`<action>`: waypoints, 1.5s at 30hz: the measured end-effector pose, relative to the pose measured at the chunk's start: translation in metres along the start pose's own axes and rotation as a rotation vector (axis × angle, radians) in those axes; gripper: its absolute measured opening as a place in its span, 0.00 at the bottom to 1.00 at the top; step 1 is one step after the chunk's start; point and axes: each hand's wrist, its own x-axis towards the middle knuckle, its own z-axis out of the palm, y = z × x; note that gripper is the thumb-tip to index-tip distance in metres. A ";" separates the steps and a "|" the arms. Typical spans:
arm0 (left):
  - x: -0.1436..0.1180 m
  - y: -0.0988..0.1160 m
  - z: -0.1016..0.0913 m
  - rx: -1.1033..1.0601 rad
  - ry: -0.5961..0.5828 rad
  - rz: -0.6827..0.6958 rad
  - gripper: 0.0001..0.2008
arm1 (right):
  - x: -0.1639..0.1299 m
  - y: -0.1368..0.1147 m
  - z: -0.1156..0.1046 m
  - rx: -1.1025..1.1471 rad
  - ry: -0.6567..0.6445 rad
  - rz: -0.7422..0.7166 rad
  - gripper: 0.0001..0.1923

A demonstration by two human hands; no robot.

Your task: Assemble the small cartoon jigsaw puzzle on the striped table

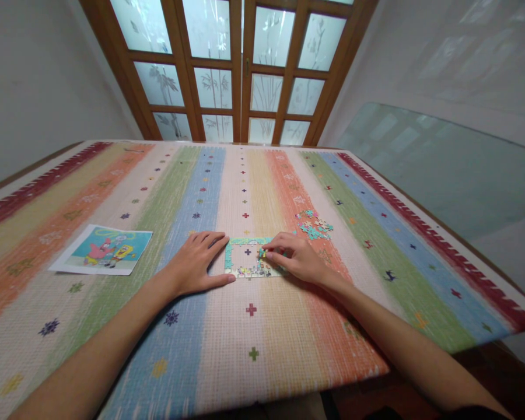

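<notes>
Frosted glass doors in a brown wooden frame close off the far end of the room, and before them spreads a tabletop (376, 303) covered with a cloth in lengthwise stripes of red, orange, green, blue and cream, dotted with small crosses and stars.

Near the middle lies a part-built jigsaw frame (245, 256), a rectangle whose long axis runs 3 to 9 o'clock, its border joined and its centre bare cloth. The right hand (300, 256) sits at the frame's 3 o'clock edge, fingertips pinched shut on a small puzzle piece (262, 254) inside the right border. The left hand (199, 262) lies flat and spread at the 9 o'clock edge, thumb along the bottom left corner, pressing rather than holding anything.

Loose puzzle pieces (315, 226) form a small heap at about 1 o'clock from the frame, just beyond the right hand, which is the nearer of the two. A cartoon reference picture (105, 249) lies well apart at 9 o'clock, past the left hand.

No writing or brand can be read anywhere.
</notes>
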 end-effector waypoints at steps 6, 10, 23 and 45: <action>0.000 0.001 0.000 0.000 0.011 0.002 0.42 | 0.004 -0.001 0.003 -0.055 -0.019 -0.019 0.06; 0.000 0.001 0.000 -0.016 0.015 0.000 0.42 | 0.006 -0.002 0.004 -0.064 -0.050 0.006 0.07; 0.000 0.001 0.000 -0.006 0.012 -0.001 0.42 | 0.006 -0.001 0.005 -0.063 -0.079 0.017 0.08; -0.001 0.000 0.002 -0.035 0.037 -0.002 0.41 | -0.004 -0.004 0.006 -0.292 -0.063 -0.202 0.11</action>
